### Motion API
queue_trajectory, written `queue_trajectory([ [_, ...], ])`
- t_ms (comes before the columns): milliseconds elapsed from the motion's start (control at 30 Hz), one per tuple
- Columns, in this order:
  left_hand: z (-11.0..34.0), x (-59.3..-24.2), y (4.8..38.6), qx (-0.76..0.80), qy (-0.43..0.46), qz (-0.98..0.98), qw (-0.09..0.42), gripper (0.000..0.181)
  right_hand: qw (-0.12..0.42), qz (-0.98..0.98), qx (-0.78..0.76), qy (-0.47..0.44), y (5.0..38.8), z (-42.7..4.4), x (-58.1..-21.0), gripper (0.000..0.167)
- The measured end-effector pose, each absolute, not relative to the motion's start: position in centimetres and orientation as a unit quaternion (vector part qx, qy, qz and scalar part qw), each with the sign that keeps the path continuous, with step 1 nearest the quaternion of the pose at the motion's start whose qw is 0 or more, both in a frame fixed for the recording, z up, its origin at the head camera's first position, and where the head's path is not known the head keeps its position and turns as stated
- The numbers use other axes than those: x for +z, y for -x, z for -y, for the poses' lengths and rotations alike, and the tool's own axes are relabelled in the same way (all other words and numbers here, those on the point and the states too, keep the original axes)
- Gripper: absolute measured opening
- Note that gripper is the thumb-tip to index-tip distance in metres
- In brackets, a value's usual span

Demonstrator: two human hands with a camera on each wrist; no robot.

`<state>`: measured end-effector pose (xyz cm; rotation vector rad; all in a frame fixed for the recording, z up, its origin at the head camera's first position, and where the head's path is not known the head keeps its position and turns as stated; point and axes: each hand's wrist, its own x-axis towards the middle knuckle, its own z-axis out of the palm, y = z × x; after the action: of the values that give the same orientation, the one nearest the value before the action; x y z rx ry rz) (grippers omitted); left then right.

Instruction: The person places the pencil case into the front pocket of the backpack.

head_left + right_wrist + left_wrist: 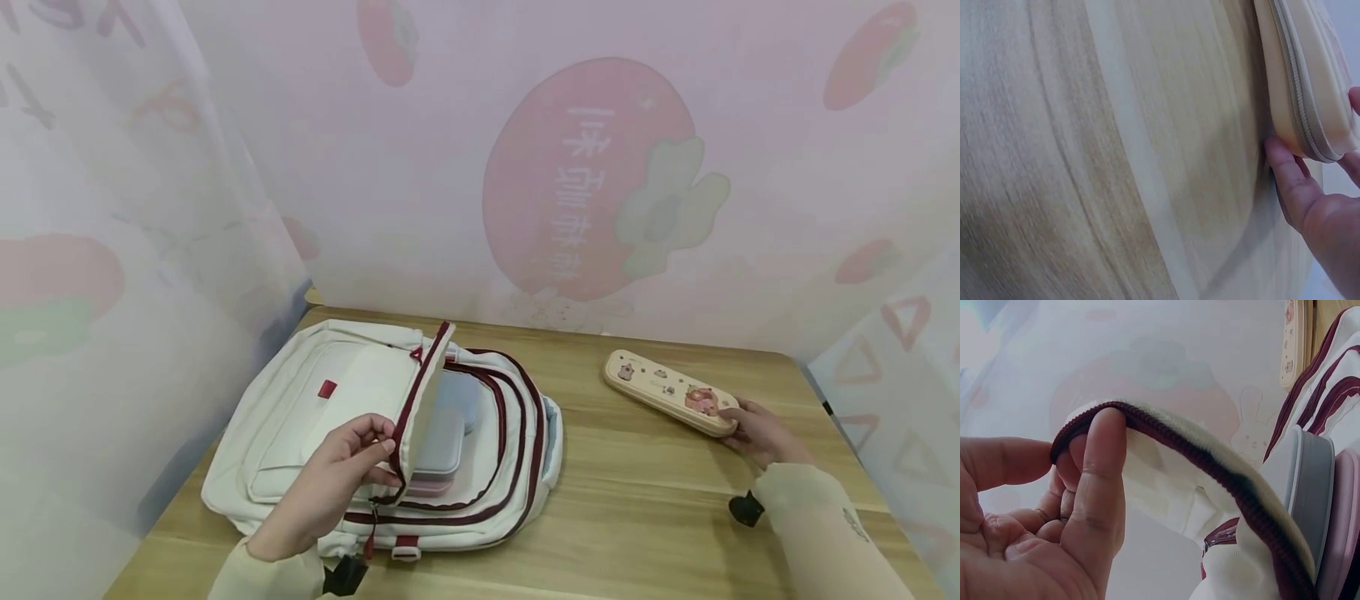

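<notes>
A white backpack with dark red zip trim lies on its back on the left of the table. My left hand pinches the zipped edge of its pocket flap and holds it raised; the left wrist view shows thumb and fingers on the dark red zip. Inside the open pocket are a grey box, a pink box and a bluish item. On the right, my right hand grips the near end of a cream zipped pencil case with printed cartoons, thumb on top and fingers beneath.
The wooden table spans the front, with bare surface between backpack and pencil case. A pale curtain with strawberry prints hangs behind and along both sides. A red zip pull dangles at the backpack's near side.
</notes>
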<state>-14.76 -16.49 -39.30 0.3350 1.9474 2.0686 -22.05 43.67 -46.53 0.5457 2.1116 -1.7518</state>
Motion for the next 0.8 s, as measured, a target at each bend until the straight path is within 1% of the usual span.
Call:
queue_trajectory([
  [367,16.64,-39.39,14.87,0.711,-0.117,-0.682,0.123,0.011,0.162,-0.731,-0.625,-0.220,21.72,-43.25,-46.15,0.074],
  [800,16.64,-39.37,14.91,0.716,-0.120,-0.678,0.117,0.010,0.162,-0.709,-0.644,-0.236,21.34,-43.68,-45.99,0.079],
])
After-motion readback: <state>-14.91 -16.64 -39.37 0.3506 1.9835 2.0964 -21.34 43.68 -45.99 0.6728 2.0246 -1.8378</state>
